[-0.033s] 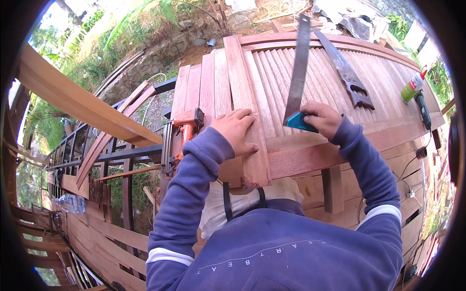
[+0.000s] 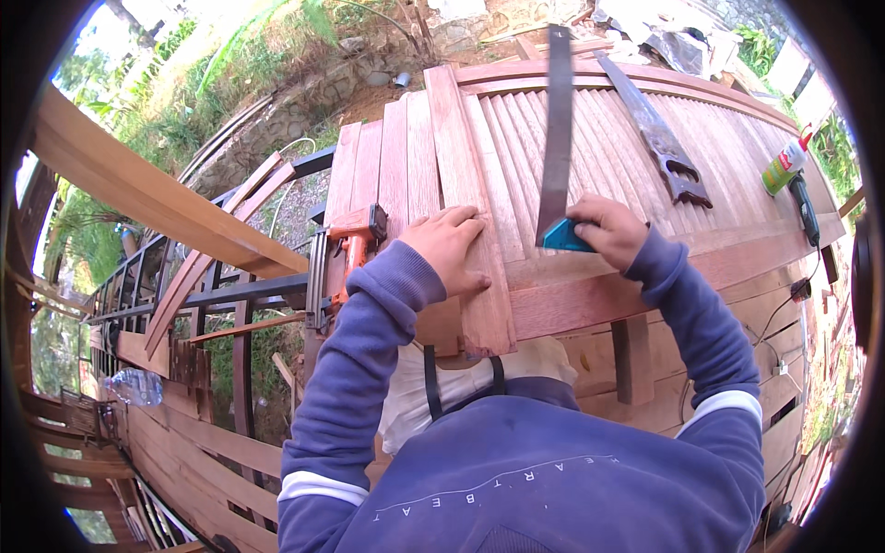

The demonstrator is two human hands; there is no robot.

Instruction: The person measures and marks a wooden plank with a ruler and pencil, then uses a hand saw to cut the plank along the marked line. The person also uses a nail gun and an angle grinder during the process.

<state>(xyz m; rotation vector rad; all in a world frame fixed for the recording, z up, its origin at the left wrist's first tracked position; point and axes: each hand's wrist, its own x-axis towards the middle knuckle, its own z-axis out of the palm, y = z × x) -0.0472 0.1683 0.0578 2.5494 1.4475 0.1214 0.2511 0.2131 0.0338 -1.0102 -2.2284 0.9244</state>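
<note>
My right hand is closed round the teal handle of a try square. Its long metal blade points away from me, raised over a slatted wooden panel. My left hand rests on a reddish wooden board that lies across the panel's left end. The fingers of that hand are spread over the board, thumb apart. An orange nail gun sits just left of my left forearm. To the right of the try square lies a handsaw on the slats.
A glue bottle and a dark corded power tool lie at the panel's right end. Loose planks lie left of the board. A long curved timber crosses the left side, above a black metal frame.
The far end of the try square's blade has swung left, and my right hand has shifted slightly left with it. My left hand stays on the board.
</note>
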